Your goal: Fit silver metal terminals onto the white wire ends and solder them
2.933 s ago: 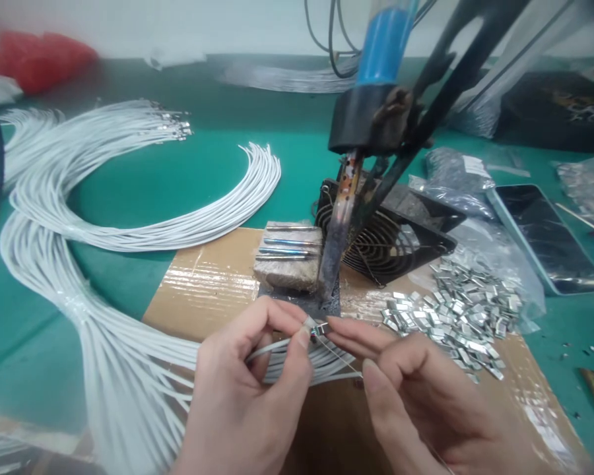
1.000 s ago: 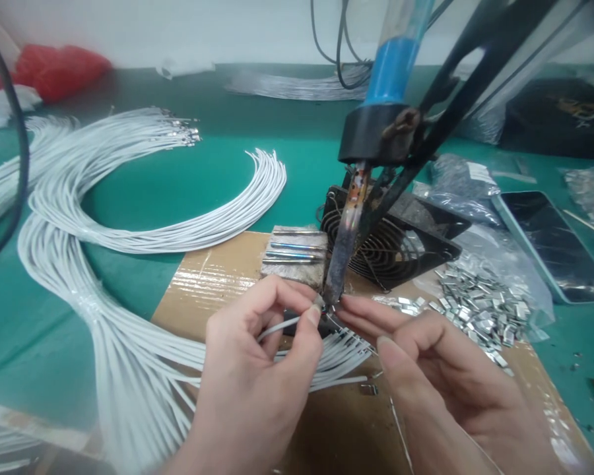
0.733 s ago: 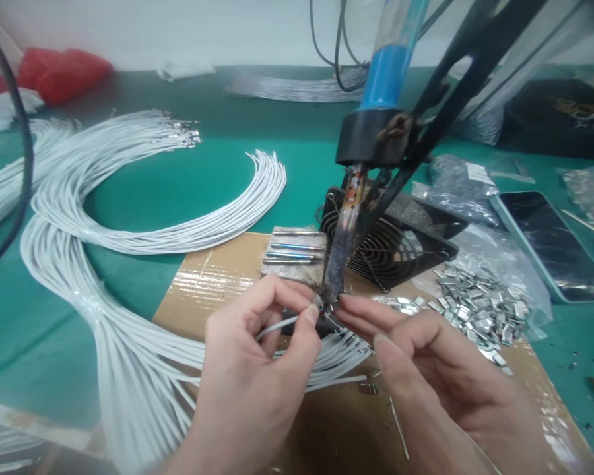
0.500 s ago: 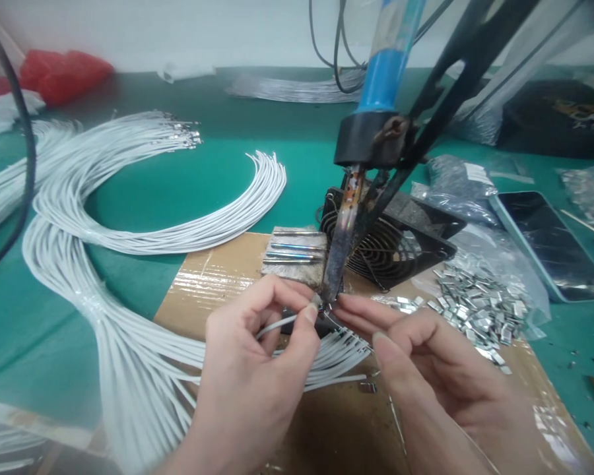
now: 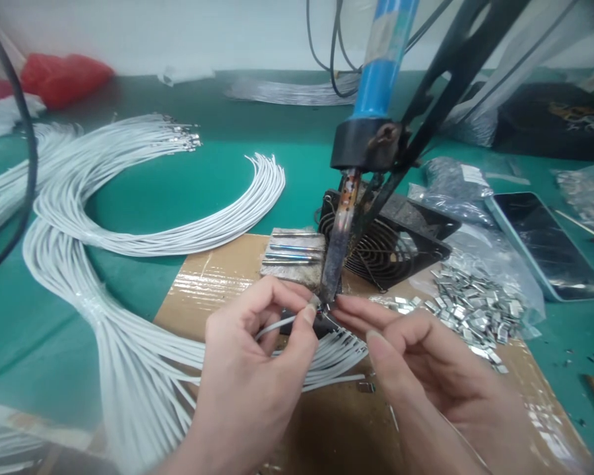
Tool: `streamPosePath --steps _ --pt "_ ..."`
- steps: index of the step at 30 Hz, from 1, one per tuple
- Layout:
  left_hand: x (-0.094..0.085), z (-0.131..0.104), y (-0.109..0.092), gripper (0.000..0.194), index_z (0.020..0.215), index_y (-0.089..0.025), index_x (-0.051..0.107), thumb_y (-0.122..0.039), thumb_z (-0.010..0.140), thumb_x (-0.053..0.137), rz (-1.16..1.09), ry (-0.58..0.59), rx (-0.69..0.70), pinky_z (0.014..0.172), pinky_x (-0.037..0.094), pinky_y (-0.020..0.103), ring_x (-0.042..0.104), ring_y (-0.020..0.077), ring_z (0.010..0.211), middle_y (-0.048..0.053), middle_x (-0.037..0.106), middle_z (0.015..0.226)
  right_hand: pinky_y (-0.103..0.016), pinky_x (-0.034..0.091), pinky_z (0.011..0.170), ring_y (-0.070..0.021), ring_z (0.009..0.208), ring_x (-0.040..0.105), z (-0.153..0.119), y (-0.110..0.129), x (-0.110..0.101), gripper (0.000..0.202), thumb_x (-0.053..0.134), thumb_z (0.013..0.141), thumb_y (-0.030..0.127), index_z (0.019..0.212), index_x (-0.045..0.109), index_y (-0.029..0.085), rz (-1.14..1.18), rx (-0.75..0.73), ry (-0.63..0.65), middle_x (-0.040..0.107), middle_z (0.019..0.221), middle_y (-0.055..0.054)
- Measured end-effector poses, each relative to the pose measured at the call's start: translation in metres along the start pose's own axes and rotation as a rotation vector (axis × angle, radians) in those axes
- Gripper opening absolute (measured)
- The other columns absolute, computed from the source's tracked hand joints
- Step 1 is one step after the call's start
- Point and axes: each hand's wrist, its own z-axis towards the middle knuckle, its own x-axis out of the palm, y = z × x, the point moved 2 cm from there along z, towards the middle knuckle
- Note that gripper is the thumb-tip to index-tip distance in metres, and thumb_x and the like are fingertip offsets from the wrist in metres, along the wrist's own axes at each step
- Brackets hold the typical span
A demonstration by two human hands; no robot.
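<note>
While both hands' fingers pinch white wire (image 5: 277, 324) and terminal under the soldering iron (image 5: 337, 247) – joint mid-solder; steadiness next.

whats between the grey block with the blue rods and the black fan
In the head view, the soldering iron's dark shaft comes down between the grey block and the black fan.

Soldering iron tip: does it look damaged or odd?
Yes. The soldering iron shaft is discoloured and crusted dark along its length. Metal clips also lie spilled from their plastic bag across the cardboard.
</note>
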Motion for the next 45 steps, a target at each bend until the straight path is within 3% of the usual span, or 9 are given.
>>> streamPosePath --steps 8,12,15,30,45 --pt "0.001 -0.001 0.000 0.013 0.059 -0.022 0.075 -0.022 0.072 0.077 -0.007 -0.038 -0.011 0.058 0.061 0.010 0.083 0.0137 0.067 0.002 0.084 0.075 -0.047 0.076 0.096 -0.0401 0.115 0.088 -0.001 0.002 0.001 0.033 0.098 0.085 0.044 0.078 0.072 0.024 0.021 0.010 -0.028 0.091 0.117 -0.016" --pt "0.003 -0.001 -0.001 0.012 0.060 -0.022 0.076 -0.021 0.072 0.077 -0.005 -0.022 0.002 0.057 0.060 0.009 0.082 0.0130 0.065 0.001 0.084 0.072 -0.026 0.072 0.097 -0.0273 0.114 0.089 -0.007 -0.003 -0.004 0.027 0.084 0.103 0.033 0.080 0.073 0.024 0.053 0.025 0.063 0.091 0.125 -0.009" --pt "0.001 0.001 -0.001 0.012 0.061 -0.022 0.077 -0.022 0.073 0.077 0.002 -0.014 0.010 0.057 0.060 0.010 0.082 0.0131 0.065 0.001 0.084 0.072 -0.016 0.066 0.099 -0.0209 0.115 0.088 -0.008 -0.006 -0.006 0.027 0.079 0.107 0.028 0.081 0.073 0.026 0.051 0.003 0.108 0.091 0.126 -0.003" --pt "0.001 -0.003 0.005 0.015 0.066 -0.024 0.077 -0.021 0.080 0.076 -0.010 -0.014 0.056 0.053 0.055 0.009 0.079 0.0107 0.064 -0.002 0.084 0.076 -0.014 0.066 0.098 -0.0209 0.117 0.088 -0.011 -0.006 -0.007 0.026 0.083 0.105 0.027 0.080 0.074 0.026 0.087 0.009 0.088 0.091 0.126 -0.004" --pt "0.001 -0.006 0.007 0.015 0.067 -0.023 0.076 -0.018 0.081 0.078 -0.020 0.006 0.029 0.060 0.059 0.011 0.082 0.0126 0.072 -0.001 0.085 0.080 -0.016 0.067 0.098 -0.0211 0.117 0.088 -0.007 -0.005 -0.005 0.024 0.083 0.103 0.027 0.080 0.077 0.028 0.045 -0.003 0.071 0.092 0.123 -0.002"
